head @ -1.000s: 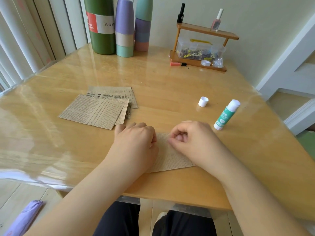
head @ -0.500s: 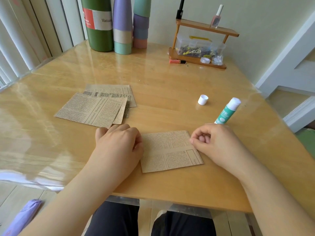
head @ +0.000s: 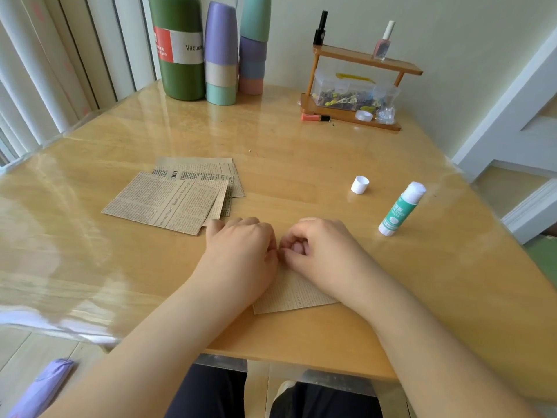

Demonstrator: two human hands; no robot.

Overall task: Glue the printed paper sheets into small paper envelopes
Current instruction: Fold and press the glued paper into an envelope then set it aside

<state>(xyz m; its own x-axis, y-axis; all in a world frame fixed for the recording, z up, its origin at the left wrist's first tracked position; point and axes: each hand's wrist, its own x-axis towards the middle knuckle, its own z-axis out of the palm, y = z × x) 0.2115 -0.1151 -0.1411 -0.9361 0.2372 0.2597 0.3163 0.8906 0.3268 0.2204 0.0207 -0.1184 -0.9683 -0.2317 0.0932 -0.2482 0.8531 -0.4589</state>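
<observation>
Left hand (head: 241, 251) and right hand (head: 319, 251) together, knuckles nearly touching, fingers curled, pressing down on printed paper sheet (head: 295, 294) at near table (head: 301, 152) edge. Uncapped glue stick (head: 401, 208) and cap (head: 360, 184) lying right; paper stack (head: 174, 197) left.

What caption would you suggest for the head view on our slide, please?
Both hands work a printed paper sheet; uncapped glue stick and spare sheets wait nearby.

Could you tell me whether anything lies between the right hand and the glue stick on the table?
Nothing visible does. The glue stick lies uncapped on bare table to the right of the right hand, its white cap farther back and clear of that path.
</observation>
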